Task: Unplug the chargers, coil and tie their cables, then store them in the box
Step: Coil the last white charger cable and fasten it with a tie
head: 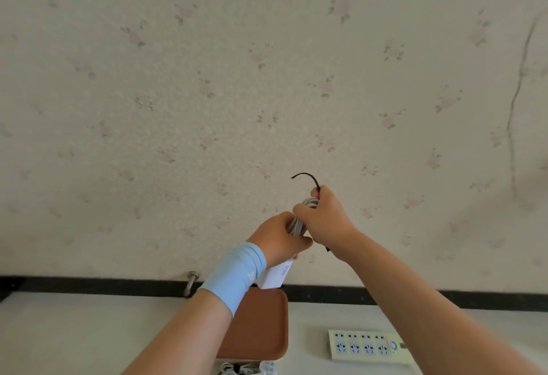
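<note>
Wallpapered in faded flowers, the wall [207, 78] fills most of my view, because the head is tipped up and the work is held high in front of it. Below lies the white table [74, 339], with a black strip where it meets the wall. On it sits a brown tray-like lid [261, 330], and just below that, at the frame edge, a cropped tangle of white leads. I take that to be the box, but cannot tell.

To the right of the lid lies the power strip [364, 345]. Every socket I can see is bare, so I judge the unplugging done for this charger.

Both arms are raised. My left hand [278, 235], in a pale blue wrist sleeve, has its fingers curled round the lower part of the coiled cable [297, 224], clamping the loops so they cannot spring apart. My right hand [323, 220] wraps the upper part, fingers closed tight on the bundle and pinching the black tie [305, 175], whose free end curls up and to the left.

The white charger brick [277, 277] hangs under the left wrist, clear of the loops.

I judge this to be the tying step; the strap looks not yet cinched.
</note>
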